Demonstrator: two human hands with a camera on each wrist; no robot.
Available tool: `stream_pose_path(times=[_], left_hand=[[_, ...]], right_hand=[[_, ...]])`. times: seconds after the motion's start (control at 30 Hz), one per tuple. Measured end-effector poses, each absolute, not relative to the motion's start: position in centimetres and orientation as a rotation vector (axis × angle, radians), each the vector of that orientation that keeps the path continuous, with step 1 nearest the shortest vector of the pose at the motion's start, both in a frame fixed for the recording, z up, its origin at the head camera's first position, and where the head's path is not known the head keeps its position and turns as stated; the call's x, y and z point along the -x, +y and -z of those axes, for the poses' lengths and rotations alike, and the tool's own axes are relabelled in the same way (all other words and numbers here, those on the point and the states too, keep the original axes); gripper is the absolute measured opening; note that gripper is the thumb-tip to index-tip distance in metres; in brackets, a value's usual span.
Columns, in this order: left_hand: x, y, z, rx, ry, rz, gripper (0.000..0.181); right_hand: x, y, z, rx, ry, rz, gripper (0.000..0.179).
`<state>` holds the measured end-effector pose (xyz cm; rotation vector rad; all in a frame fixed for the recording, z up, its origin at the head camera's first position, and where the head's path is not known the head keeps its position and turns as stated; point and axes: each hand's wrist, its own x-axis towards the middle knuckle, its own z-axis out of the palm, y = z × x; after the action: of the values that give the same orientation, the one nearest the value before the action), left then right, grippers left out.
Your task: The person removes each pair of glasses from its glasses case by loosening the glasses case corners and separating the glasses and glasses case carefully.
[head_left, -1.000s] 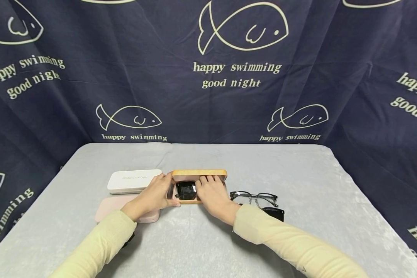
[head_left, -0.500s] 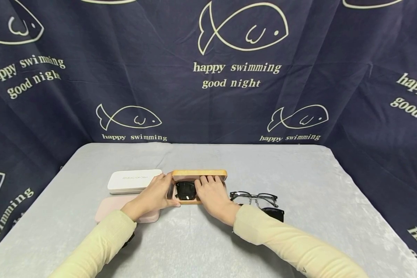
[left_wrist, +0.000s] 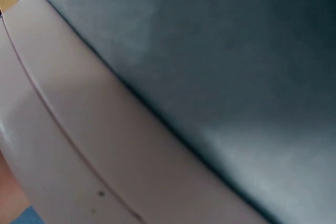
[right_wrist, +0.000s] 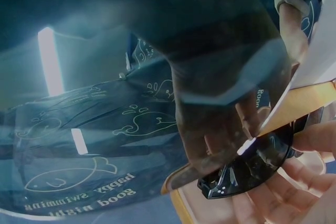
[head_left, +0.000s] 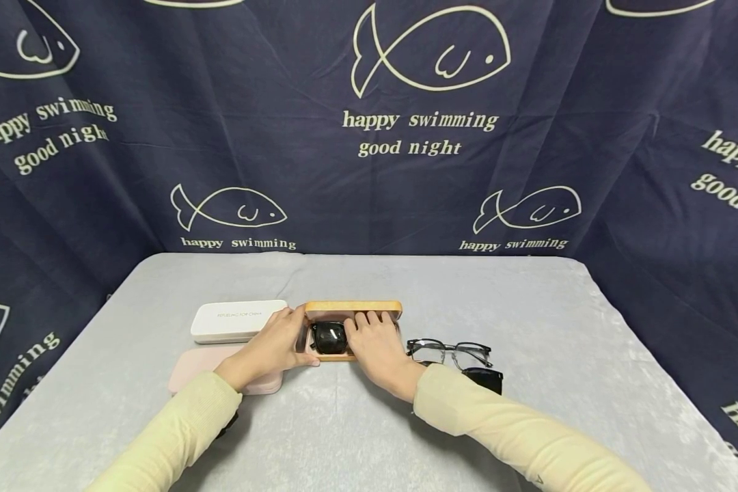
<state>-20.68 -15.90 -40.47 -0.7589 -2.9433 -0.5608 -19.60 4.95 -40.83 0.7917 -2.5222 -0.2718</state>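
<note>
In the head view an orange glasses case [head_left: 352,305] stands with its lid raised at the middle of the table. My left hand [head_left: 277,342] grips its left end, thumb at the front corner and fingers behind. My right hand [head_left: 375,345] reaches inside, covering the right half of a pair of black sunglasses [head_left: 329,338]. The right wrist view shows thumb and fingers pinching these sunglasses [right_wrist: 252,169] over the case [right_wrist: 294,109]. A large dark glossy surface [right_wrist: 105,103] fills much of that view and mirrors the printed cloth and a hand.
A white glasses case [head_left: 240,324] and a pink one [head_left: 203,362] lie on the left; the pink case [left_wrist: 105,119] fills the left wrist view's lower left. Clear-lens eyeglasses [head_left: 467,351] and black sunglasses [head_left: 486,378] lie by the right sleeve. Something black [head_left: 228,425] shows under the left sleeve.
The glare on the visible sunglasses lens has shifted, so the sunglasses have tilted slightly inside the case. Both hands stay where they were.
</note>
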Motion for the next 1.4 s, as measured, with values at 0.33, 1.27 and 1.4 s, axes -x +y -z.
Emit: stream_pose_path(times=[0.33,1.27,1.4], left_hand=[[20.8,-15.9,40.6,0.761,-2.948,0.558,0.096],[20.7,-15.9,40.4,0.730,-2.979,0.578,0.102],[20.7,-15.9,40.4,0.725,-2.986,0.580,0.103]], right_hand=[[19.5,5.0,40.8,-0.789,-2.484,0.257,0.019],[18.7,6.0,39.2,-0.808,-2.445,0.115,0.023],[18.4,6.3,39.1,-0.826,-2.452,0.111,0.027]])
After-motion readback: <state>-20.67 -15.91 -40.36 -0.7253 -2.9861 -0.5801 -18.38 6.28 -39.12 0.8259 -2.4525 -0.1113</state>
